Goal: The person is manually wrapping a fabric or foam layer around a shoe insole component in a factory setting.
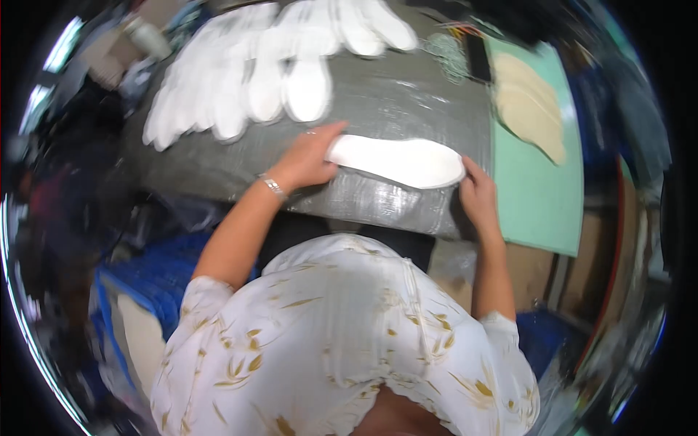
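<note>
A white shoe insole (400,160) lies crosswise between my two hands, just over the near part of the dark grey table. My left hand (311,156) grips its narrower end, with the thumb and fingers around the edge. At the wider end, my right hand (478,190) pinches the rim between thumb and fingers. Beyond my left hand, several more white insoles (307,91) are laid out in overlapping rows.
The grey table (407,102) looks covered in shiny film. On its right lies a pale green board (538,196) bearing cream insole-shaped pieces (527,102). A tangle of light green cord (445,58) and a dark flat object (478,58) sit at the back. Blue bags (149,280) stand lower left.
</note>
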Tool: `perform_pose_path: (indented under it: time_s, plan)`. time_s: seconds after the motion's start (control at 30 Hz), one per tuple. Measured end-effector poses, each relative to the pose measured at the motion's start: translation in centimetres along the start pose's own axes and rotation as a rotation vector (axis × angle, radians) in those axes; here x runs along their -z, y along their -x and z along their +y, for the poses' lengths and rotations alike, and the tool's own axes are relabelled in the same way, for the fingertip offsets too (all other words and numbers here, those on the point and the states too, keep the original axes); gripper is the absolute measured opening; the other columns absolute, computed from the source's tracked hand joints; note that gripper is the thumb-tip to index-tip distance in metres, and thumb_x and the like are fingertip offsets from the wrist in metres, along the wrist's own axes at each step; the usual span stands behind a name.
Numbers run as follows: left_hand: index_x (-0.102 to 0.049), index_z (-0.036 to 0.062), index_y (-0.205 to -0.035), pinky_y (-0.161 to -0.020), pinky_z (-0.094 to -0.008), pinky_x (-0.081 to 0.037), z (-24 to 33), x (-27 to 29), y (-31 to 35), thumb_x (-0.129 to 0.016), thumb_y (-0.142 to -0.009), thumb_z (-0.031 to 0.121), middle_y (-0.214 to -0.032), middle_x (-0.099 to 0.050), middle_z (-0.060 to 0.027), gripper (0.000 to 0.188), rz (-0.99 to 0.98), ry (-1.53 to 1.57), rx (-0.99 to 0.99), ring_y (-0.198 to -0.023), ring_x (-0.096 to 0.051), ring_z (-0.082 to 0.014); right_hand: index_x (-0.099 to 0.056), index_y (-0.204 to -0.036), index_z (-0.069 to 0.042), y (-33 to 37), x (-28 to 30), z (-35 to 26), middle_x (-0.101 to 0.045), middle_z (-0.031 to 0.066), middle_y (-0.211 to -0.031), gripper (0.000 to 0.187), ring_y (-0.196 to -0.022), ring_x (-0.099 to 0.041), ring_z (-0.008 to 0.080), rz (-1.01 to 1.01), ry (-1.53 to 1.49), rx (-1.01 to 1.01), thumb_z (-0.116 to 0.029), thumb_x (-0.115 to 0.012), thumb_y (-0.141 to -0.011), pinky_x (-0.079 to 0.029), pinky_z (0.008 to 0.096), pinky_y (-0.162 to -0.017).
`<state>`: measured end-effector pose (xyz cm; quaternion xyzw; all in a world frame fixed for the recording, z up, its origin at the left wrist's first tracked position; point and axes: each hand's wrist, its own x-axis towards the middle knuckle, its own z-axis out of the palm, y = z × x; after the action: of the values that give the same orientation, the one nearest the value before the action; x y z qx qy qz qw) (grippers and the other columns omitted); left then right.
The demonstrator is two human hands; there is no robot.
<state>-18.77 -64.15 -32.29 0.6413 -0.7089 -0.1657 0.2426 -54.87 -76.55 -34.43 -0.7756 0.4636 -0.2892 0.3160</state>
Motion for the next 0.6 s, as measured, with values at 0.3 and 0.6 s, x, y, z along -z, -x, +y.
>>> perform_pose_path:
  time_s: [0.3, 0.6]
  plan:
    - [-0.017, 0.0054, -0.156, -0.111, -0.0474, -0.037, 0.7, 1.6, 9.0, -0.086, -0.069, 0.029, -0.160, -0.015, -0.0246, 0.113, 0.158, -0.030, 0.166, -0.142, -0.034, -0.0401, -0.047, -0.142, 0.004, -1.5, 3.1, 5.7, -0.072, 0.0160, -0.095, 0.054, -0.082, -0.067, 0.0236, -0.098, 0.169, 0.023, -0.006, -0.049, -0.089, -0.053, 0.0329, -0.077]
    - [-0.062, 0.0043, -0.118, -0.094, -0.0430, -0.047, 7.6, 10.8, 31.2, -0.079, -0.073, 0.017, -0.117, -0.063, -0.0158, 0.050, 0.790, -0.501, 0.768, -0.109, -0.059, -0.0360, -0.064, -0.122, 0.006, -6.0, 6.0, -3.7, -0.070, 0.0119, -0.095, 0.034, -0.082, -0.064, 0.0170, -0.038, 0.270, 0.074, -0.021, -0.057, -0.102, -0.052, 0.0276, -0.075]
